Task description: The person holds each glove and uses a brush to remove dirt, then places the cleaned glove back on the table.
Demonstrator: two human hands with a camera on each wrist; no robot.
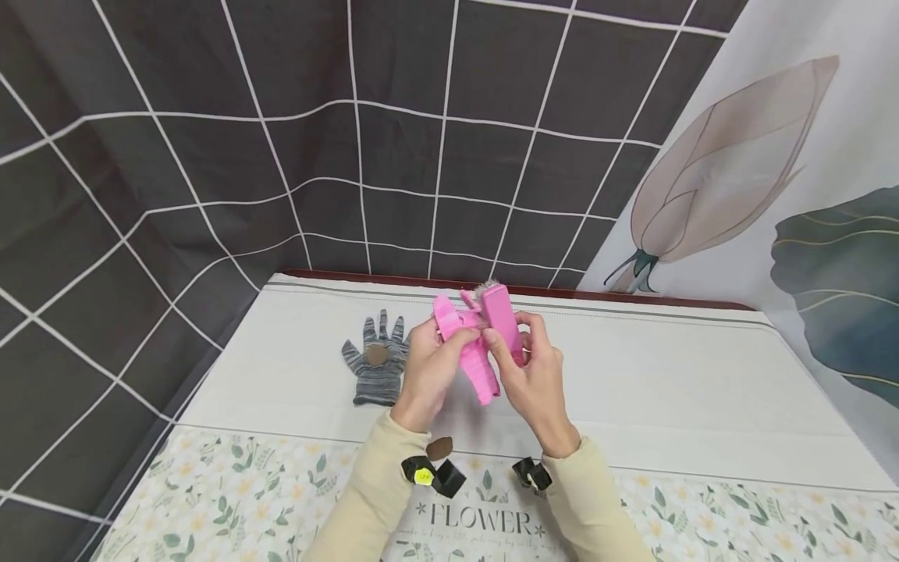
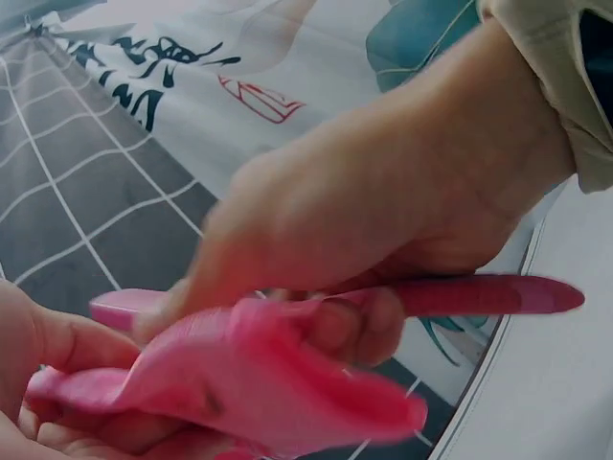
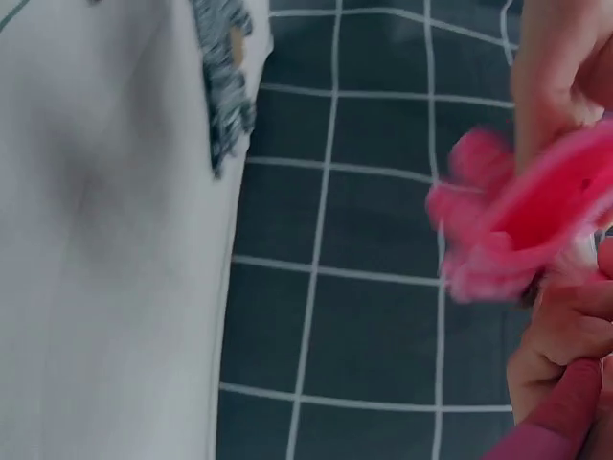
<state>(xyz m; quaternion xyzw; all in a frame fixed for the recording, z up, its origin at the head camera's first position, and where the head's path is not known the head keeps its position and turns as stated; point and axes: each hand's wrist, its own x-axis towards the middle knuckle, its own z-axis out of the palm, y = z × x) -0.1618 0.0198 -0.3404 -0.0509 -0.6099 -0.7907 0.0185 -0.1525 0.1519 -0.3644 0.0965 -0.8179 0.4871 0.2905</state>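
A pink glove (image 1: 476,363) hangs over the table, its cuff pointing down toward me. My left hand (image 1: 430,367) holds it, thumb on top. My right hand (image 1: 537,378) grips a pink brush (image 1: 500,312) with greyish bristles, held against the glove's right side. In the left wrist view, the brush handle (image 2: 498,295) sticks out past the right hand, above the glove (image 2: 239,383). Fingers of the right hand also touch the glove there. The right wrist view looks into the glove's cuff opening (image 3: 551,211), somewhat blurred.
A grey striped glove (image 1: 378,382) lies flat left of my hands, a brown oval patch (image 1: 376,355) on its palm. Another brown oval (image 1: 439,448) lies near my left wrist. The white table cover (image 1: 674,375) meets a dark grid curtain (image 1: 393,148) behind.
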